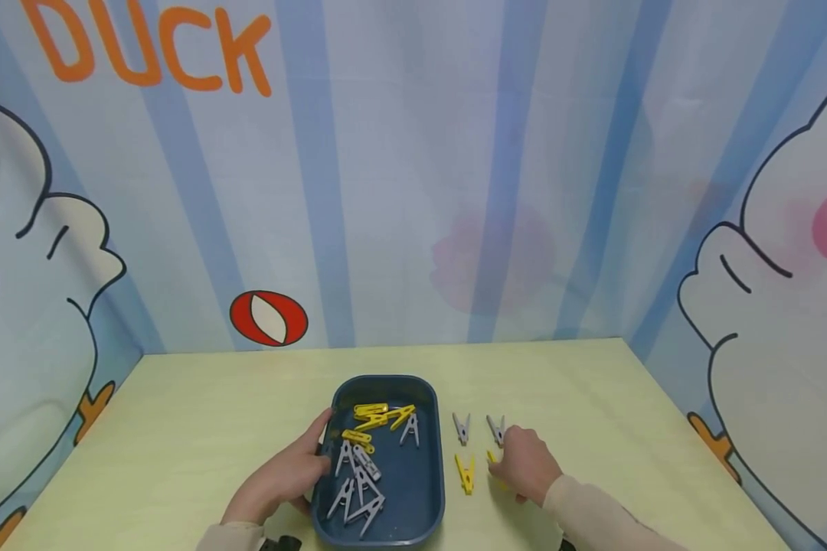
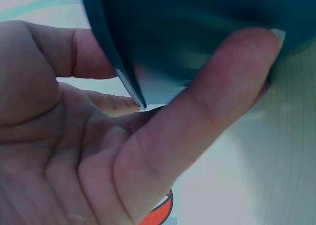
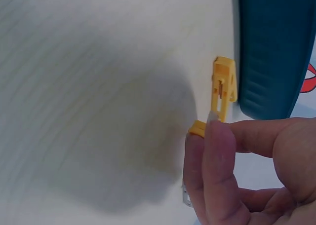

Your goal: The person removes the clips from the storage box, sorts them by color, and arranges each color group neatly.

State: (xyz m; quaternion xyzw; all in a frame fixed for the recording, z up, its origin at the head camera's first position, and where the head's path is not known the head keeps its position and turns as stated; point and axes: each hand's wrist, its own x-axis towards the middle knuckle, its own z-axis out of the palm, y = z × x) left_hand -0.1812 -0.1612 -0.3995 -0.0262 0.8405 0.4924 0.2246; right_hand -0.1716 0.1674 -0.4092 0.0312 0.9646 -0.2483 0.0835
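A dark blue tray [image 1: 430,459] holds several yellow clothespins [image 1: 371,422] toward its far end and several grey clothespins [image 1: 364,478], mostly nearer me. My left hand [image 1: 286,471] grips the tray's left side, thumb at the rim; its fingers also lie against the blue wall [image 2: 163,42] in the left wrist view. Right of the tray, my right hand [image 1: 529,463] pinches a yellow clothespin [image 3: 197,128], mostly hidden by the fingers. Beside it lies another yellow clothespin [image 1: 465,474], close to the tray.
Two grey clothespins lie behind the yellow ones: one grey clothespin [image 1: 462,428] near the tray, the other grey clothespin [image 1: 496,430] just past my right hand. The pale yellow table [image 1: 214,405] ends at a striped cloth backdrop [image 1: 413,191], with printed side walls left and right.
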